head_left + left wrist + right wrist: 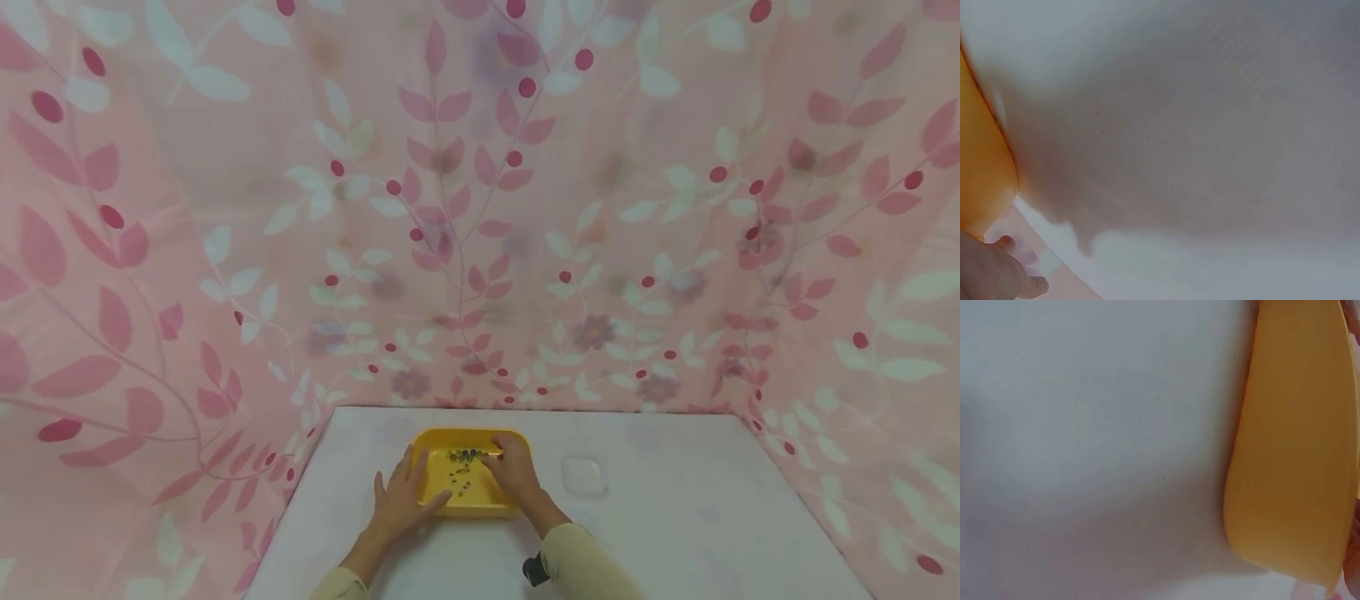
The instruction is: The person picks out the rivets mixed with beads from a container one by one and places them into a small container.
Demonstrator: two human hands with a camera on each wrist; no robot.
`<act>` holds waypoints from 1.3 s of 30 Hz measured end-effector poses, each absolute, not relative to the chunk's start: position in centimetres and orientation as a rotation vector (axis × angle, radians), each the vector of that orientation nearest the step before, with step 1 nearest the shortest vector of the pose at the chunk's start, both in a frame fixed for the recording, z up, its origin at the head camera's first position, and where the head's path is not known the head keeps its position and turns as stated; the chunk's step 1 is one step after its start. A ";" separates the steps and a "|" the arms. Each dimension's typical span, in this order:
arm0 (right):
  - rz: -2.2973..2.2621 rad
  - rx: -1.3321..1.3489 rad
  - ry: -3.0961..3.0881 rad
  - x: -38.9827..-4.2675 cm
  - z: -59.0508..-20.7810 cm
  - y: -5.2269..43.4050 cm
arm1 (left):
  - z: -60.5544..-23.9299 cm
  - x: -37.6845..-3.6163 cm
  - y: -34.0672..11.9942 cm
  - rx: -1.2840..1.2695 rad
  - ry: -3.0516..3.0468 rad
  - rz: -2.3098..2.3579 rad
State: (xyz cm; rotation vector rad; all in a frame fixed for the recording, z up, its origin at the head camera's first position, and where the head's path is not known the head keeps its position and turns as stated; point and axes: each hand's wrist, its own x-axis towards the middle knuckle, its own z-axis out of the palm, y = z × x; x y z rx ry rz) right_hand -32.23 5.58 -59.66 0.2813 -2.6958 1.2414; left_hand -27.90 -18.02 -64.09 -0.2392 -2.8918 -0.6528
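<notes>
A yellow tray (480,502) stands on the white table, with small round glassy beads (467,456) clustered toward its far side and several more scattered below them. My left hand (401,504) rests at the tray's left side, fingers spread, the thumb reaching over the near rim. In the left wrist view, fingers of the left hand (997,269) show beside the tray's yellow wall (982,162). My right hand (516,471) reaches into the tray's right part, thumb and fingertips close to the beads. A small bright glint shows between them; I cannot tell whether they pinch something.
A small clear square container or lid (585,477) lies on the white table (675,517) to the right of the tray. A dark band (535,571) sits at my right wrist. Pink leaf-patterned cloth (480,208) hangs behind the table and along both sides.
</notes>
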 end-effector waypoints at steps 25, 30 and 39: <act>0.937 0.007 -2.970 -34.2 -62.3 4.2 | -63.9 -27.3 -17.6 -0.219 -2.851 -0.699; 0.957 -0.004 -2.970 -34.5 -62.9 4.3 | -64.0 -27.3 -17.4 -0.222 -2.838 -0.718; 1.014 0.053 -2.931 -35.0 -63.5 4.4 | -63.9 -27.5 -17.5 -0.207 -2.840 -0.707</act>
